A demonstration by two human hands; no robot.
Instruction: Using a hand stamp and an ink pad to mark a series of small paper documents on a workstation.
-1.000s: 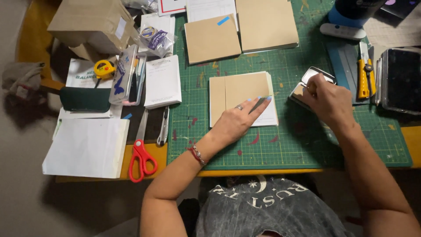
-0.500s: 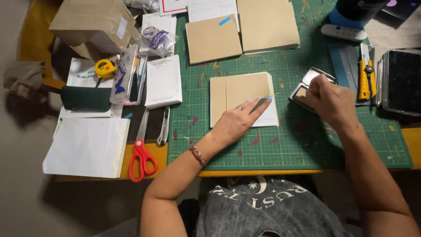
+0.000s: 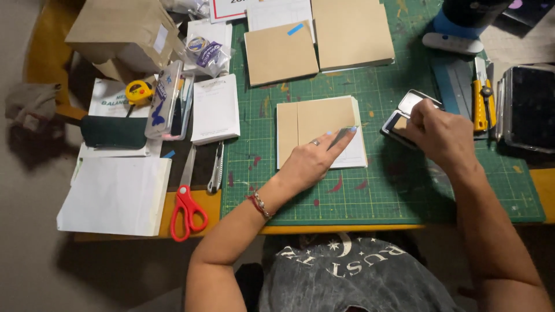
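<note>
Head view looks down on the table [image 3: 404, 228], which is almost fully covered by a green cutting mat [image 3: 381, 190]; only a yellow edge shows below the mat. The mat's top edge is cut off by the frame. At the middle of the mat lies a tan card piece [image 3: 315, 124] on a white sheet [image 3: 354, 155]. The left hand [image 3: 309, 162] lies flat and released on the lower part of this card, fingers stretched, pressing it down and hiding its lower right corner. Right of the card, the right hand [image 3: 439, 136] is closed around a small open ink pad tin [image 3: 404, 115]; the fingers cover most of it, so what the fingertips pinch I cannot tell. Above the card are two larger tan boards [image 3: 324, 40]. Right of the mat's upper part a yellow utility knife [image 3: 478, 104] and a dark tray [image 3: 529, 107] lie, the tray partly cut off. Left of the mat are a white notepad [image 3: 215, 108], white paper [image 3: 113, 196] and red scissors [image 3: 186, 211].
</note>
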